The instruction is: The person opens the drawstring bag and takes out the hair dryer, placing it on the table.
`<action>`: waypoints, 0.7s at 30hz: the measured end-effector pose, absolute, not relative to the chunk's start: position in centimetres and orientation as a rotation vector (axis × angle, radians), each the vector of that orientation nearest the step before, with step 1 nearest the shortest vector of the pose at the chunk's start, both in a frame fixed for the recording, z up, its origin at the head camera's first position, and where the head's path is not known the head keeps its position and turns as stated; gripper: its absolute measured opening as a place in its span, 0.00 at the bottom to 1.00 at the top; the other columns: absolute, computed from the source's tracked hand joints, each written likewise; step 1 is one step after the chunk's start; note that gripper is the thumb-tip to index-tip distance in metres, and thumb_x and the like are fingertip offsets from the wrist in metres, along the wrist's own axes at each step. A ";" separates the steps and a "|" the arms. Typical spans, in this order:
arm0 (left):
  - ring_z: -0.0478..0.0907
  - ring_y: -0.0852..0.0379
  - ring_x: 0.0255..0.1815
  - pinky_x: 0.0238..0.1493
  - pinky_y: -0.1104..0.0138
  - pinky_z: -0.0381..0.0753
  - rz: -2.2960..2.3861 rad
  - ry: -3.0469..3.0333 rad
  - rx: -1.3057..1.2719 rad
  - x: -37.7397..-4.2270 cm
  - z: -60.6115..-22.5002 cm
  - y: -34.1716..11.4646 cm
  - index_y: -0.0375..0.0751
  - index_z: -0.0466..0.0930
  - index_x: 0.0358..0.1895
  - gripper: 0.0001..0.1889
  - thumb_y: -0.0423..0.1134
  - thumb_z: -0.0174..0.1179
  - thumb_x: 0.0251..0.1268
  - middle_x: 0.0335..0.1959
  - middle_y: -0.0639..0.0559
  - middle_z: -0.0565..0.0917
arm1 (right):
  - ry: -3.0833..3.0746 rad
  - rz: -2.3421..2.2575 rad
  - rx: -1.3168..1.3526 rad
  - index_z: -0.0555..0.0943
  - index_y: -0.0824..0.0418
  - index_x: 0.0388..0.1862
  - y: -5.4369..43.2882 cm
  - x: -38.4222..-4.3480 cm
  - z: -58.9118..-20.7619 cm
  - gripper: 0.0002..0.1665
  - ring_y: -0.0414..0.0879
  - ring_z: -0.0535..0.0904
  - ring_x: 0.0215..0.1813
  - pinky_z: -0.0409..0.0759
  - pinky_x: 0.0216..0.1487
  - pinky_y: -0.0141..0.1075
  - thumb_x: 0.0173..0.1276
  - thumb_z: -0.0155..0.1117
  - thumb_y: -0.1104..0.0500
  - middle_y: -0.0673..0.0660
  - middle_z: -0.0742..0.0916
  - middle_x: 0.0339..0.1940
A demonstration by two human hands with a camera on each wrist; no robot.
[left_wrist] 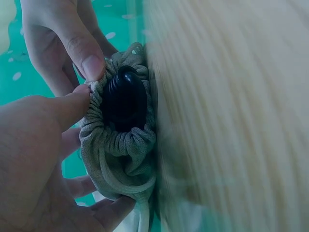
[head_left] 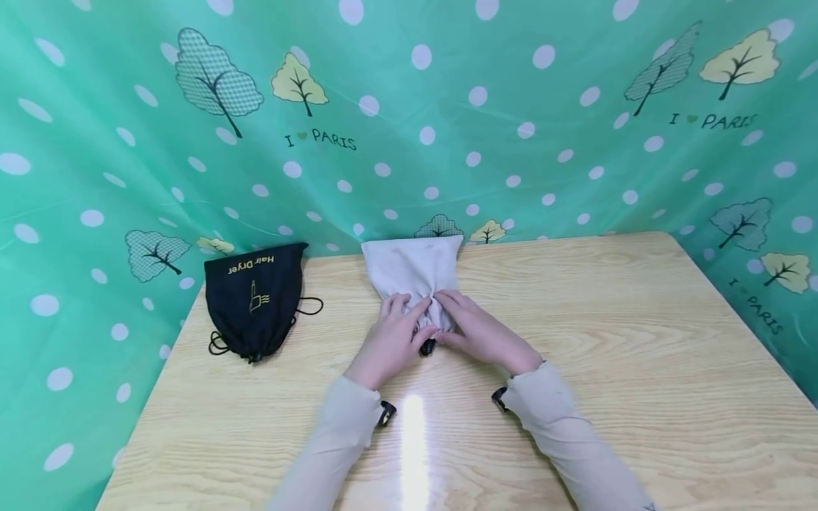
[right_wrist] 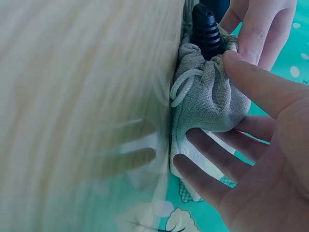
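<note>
With the left hand (head_left: 393, 337) and right hand (head_left: 482, 333) angled inward, a grey fabric drawstring bag (head_left: 412, 264) is pinched in their grip; the wood-grain desk (head_left: 626, 326) is backed by dotted green cloth (head_left: 409, 92).

A glossy table (head_left: 639, 355) with a pale wood grain carries a black drawstring bag (head_left: 233, 301) lettered "Hair Dryer" at its far left and, apart to the right, a light grey drawstring bag (head_left: 412, 262) at the far edge, both gathered mouths facing near.
</note>
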State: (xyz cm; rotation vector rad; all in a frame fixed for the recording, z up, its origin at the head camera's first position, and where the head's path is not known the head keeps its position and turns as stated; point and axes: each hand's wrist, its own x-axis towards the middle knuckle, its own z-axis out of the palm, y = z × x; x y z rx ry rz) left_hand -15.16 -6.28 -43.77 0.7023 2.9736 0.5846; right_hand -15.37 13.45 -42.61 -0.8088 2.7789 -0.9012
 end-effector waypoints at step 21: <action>0.57 0.39 0.74 0.67 0.45 0.71 0.556 2.990 0.730 -15.0 -44.0 -5.0 0.48 0.64 0.75 0.31 0.59 0.46 0.76 0.72 0.35 0.64 | 2.786 -0.923 -0.789 0.58 0.71 0.76 14.8 -15.1 -42.7 0.45 0.63 0.63 0.75 0.62 0.74 0.55 0.69 0.67 0.53 0.68 0.66 0.75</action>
